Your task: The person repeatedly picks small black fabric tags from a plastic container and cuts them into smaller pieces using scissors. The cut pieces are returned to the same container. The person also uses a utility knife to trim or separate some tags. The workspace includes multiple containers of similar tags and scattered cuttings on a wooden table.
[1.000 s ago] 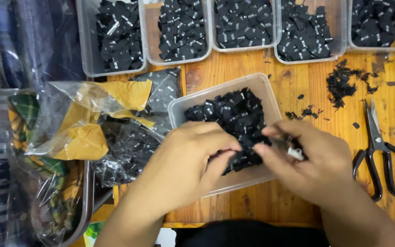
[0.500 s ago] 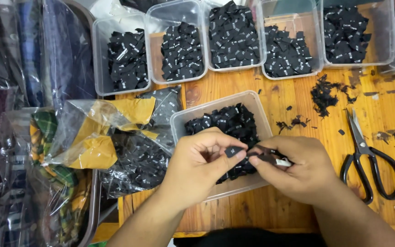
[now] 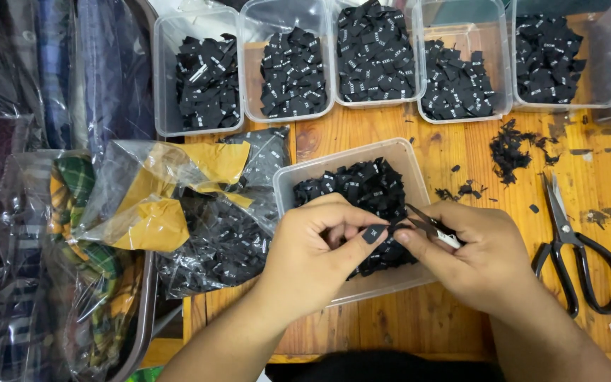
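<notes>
My left hand [image 3: 319, 251] pinches a small black woven label [image 3: 374, 233] between thumb and forefinger. My right hand [image 3: 472, 255] grips small thread snips [image 3: 429, 226] with a white handle, their blades at the label's edge. Both hands hover over a clear plastic tub [image 3: 404, 157] part full of black labels, which stands on the wooden table [image 3: 475, 163].
A row of clear tubs [image 3: 288, 64] with sorted black labels lines the back. Black scissors [image 3: 578, 247] lie at the right, near black scraps [image 3: 514, 145]. A plastic bag with yellow tape and more labels [image 3: 192, 212] lies left, beside bagged plaid fabric [image 3: 72, 233].
The view has shifted so the tubs sit lower in frame. My hands have drawn slightly apart, and the single label and the snips now show between them.
</notes>
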